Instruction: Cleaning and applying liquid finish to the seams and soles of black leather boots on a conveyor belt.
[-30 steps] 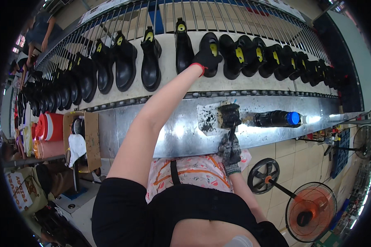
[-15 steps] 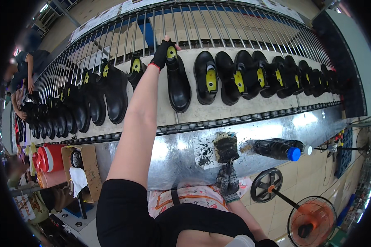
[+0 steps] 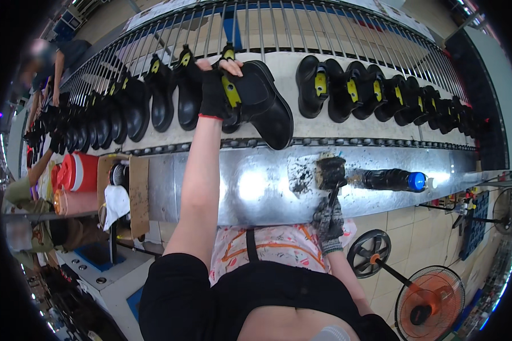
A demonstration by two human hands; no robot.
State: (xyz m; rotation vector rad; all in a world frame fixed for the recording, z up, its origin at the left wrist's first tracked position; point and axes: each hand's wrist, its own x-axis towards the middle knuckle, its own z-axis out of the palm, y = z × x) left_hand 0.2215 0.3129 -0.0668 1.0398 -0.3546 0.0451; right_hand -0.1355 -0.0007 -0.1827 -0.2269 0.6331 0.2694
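In a black fingerless glove, my left hand point(image 3: 214, 94) grips a black ankle boot point(image 3: 270, 111) by its upper, beside a yellow-green insert. The boot is tilted, its toe pointing down and right over the conveyor's near edge. Close to my body, my right hand point(image 3: 329, 221), in a grey knit glove, is closed on a thin dark handle of a brush-like tool point(image 3: 334, 194). Its tip meets a black-smeared block point(image 3: 331, 173), so the end cannot be made out. Under the block lies a stained pale sheet point(image 3: 301, 176) on the metal table.
Black boots point(image 3: 188, 96) line the pale conveyor point(image 3: 284, 68) on both sides, before a rack of metal rods. A dark bottle with a blue cap point(image 3: 392, 180) lies right of the block. At left are a cardboard box point(image 3: 139, 187) and red jug point(image 3: 77, 171); a fan point(image 3: 429, 301) stands lower right.
My left hand has lifted the boot off the conveyor and tilted it, toe to the right. My right hand has moved slightly up against the black block. The whole view has shifted.
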